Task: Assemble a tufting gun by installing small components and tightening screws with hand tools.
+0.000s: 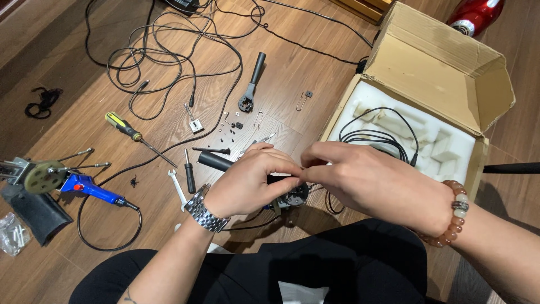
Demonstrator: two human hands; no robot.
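A: Both hands are closing on the black motor arm (236, 166) at centre; your left hand (247, 183) is gripping it, your right hand (365, 183) is pinching thin wires at its hub.

B: Tugging risks snapping those wires, I'd judge.

A: At two o'clock, the cardboard box (444, 62) is holding white foam (444, 146) and a coiled black cable (374, 135)

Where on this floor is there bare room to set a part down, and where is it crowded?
Bare wood lies left of the tangled black cable, above the small black cord bundle. Another patch sits between the black arm piece and the cardboard box. It is crowded around both hands: screwdrivers, wrench, screws and soldering iron.
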